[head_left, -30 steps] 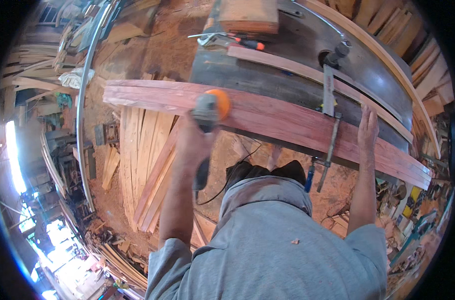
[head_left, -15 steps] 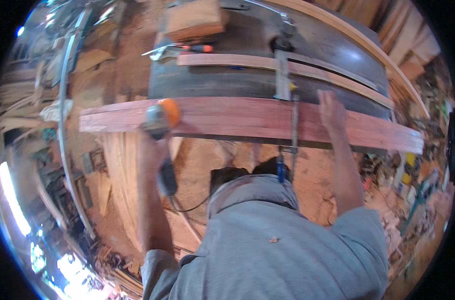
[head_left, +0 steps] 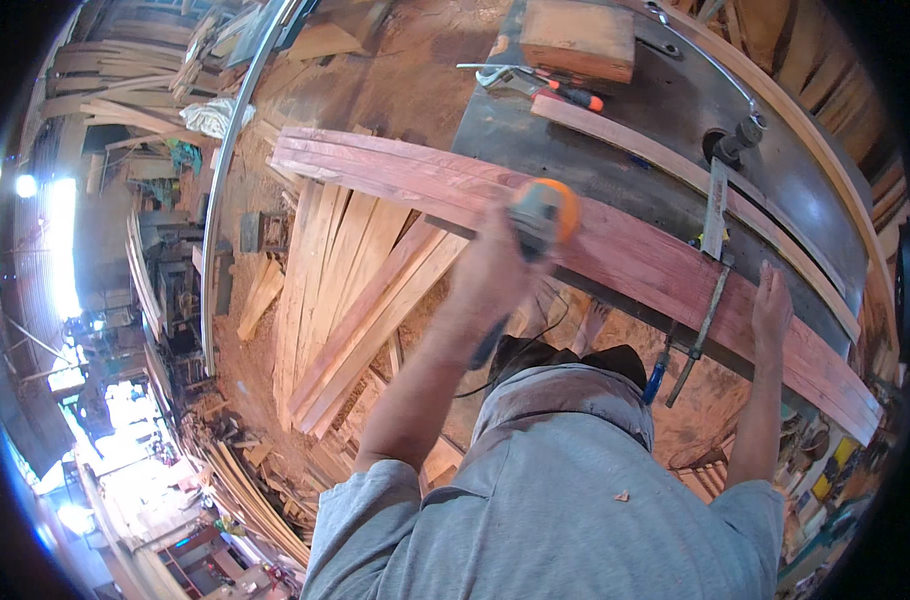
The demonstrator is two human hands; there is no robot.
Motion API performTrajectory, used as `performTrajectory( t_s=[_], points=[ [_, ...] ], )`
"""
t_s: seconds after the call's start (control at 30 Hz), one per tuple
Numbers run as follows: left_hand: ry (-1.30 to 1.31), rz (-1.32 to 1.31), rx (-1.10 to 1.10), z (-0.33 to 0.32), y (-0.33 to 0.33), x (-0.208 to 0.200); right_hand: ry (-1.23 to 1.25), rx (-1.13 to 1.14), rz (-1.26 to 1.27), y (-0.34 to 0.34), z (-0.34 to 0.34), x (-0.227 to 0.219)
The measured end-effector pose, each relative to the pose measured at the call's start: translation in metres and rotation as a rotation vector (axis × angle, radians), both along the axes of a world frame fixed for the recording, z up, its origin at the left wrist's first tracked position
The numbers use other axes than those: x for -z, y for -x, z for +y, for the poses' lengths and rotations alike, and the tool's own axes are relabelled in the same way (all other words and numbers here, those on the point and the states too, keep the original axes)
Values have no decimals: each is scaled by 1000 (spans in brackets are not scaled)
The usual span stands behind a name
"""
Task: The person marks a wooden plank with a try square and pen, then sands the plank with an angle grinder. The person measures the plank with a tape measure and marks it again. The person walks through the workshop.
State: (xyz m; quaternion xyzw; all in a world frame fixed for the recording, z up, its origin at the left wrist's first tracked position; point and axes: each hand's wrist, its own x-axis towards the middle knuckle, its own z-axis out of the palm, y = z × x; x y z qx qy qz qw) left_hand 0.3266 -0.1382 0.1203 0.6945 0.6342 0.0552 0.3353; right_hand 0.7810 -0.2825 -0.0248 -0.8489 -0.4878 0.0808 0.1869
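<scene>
My left hand (head_left: 490,262) is wrapped round an angle grinder (head_left: 533,218) with an orange disc, blurred by motion. Its disc is at the upper face of a long reddish board (head_left: 635,250), which looks made of layered strips. Farther right, my right hand (head_left: 772,305) lies on the same board, fingers stretched out and holding nothing. Between the two hands, a bar clamp (head_left: 713,305) with a blue handle grips the board at the table edge. The grinder's cord hangs below it, near my legs.
The dark metal table (head_left: 495,125) bears a wooden block (head_left: 578,40), an orange-tipped hand tool (head_left: 580,96), a thin wood strip (head_left: 665,160) and a long wrench (head_left: 710,55). Loose planks (head_left: 340,270) lie at left on the dusty floor. A metal rail (head_left: 230,170) runs beyond them.
My left hand has moved the grinder rightward along the board, from near its left end toward the middle. My right hand stays on the board's right part. The whole view has turned.
</scene>
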Motion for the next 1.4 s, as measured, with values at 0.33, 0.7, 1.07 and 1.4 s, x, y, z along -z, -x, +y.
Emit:
performTrajectory(
  t_s=[0.33,0.7,1.07,1.4],
  points=[
    [-13,32,-155,24,41,-7,80,35,41,1,-1,-9],
    [-44,31,-65,23,37,-3,75,15,18,1,2,-9],
    [-73,14,37,-3,40,4,73,29,51,3,0,-12],
    [-15,-51,-38,-32,50,4,92,2,0,-9,-5,6]
  ],
)
